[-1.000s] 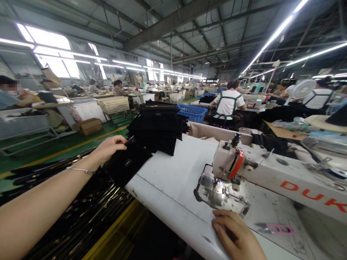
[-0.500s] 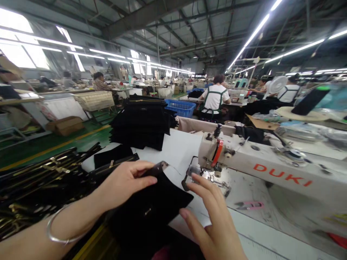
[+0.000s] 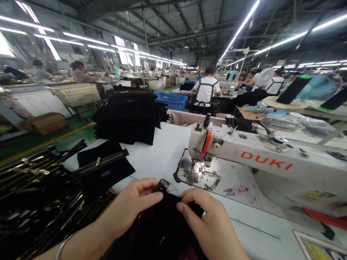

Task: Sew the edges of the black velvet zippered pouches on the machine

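Both hands hold a black fabric piece (image 3: 168, 220) at the front of the sewing table. My left hand (image 3: 135, 202) pinches its upper edge beside a rolled dark end (image 3: 162, 185), from which a thin thread trails. My right hand (image 3: 208, 216) is closed on the edge further right, thumb against fingers. Just beyond, the sewing machine (image 3: 199, 144) marked DUKI stands with its needle plate (image 3: 195, 175) lit; the fabric lies apart from it. Pink-handled thread snips (image 3: 238, 190) rest on the table right of the plate. The lower part of the fabric merges into shadow.
A tall stack of black fabric pieces (image 3: 124, 119) stands at the table's back left. Nearer lies a black piece with a zipper (image 3: 104, 164). Many zippered pieces (image 3: 40, 187) are heaped at left. A blue basket (image 3: 173, 101) and a seated co-worker (image 3: 206, 90) are beyond.
My right hand has gone from open above the fabric to gripping its edge. The fabric and both hands now sit lower in view, nearer me. The view has swung slightly right.
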Available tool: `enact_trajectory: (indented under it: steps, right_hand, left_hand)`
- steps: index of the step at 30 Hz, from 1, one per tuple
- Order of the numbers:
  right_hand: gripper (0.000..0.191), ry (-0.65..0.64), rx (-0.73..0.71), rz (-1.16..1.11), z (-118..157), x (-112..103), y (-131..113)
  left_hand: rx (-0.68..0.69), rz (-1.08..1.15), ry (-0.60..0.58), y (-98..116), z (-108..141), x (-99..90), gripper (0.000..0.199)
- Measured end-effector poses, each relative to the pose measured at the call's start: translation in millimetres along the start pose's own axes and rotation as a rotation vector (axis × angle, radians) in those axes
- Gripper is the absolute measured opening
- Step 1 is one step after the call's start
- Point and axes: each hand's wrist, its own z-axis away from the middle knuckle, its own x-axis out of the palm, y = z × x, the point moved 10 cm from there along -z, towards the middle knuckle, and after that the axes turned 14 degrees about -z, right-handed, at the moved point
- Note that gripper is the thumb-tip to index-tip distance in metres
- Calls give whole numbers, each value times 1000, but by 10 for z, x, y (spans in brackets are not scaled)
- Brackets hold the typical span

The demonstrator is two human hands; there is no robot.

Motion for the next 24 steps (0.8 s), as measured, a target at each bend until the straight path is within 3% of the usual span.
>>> enact_trajectory:
  steps: [9, 15, 16, 20, 22, 24]
  right_hand:
    - [10, 24, 19, -17, 10, -18, -19]
    - [9, -31, 40, 16, 34, 106, 54]
    - [8, -89, -7, -18, 54, 176, 38]
    - [48, -356, -221, -85, 174, 477, 44]
    - [48, -385, -280, 111, 138, 558, 186]
    - [34, -359, -359, 413, 6, 590, 334]
  left_hand:
    - [-52, -151, 20, -55, 11, -45, 26]
    - [20, -546, -7, 162, -69, -80, 28]
    - [35, -628, -47, 200, -117, -70, 27]
    - [78, -942, -320, 131, -456, 55, 22]
    - [123, -1115, -376, 21, -722, 97, 19]
    - [181, -1237, -303, -44, -1043, 110, 13]
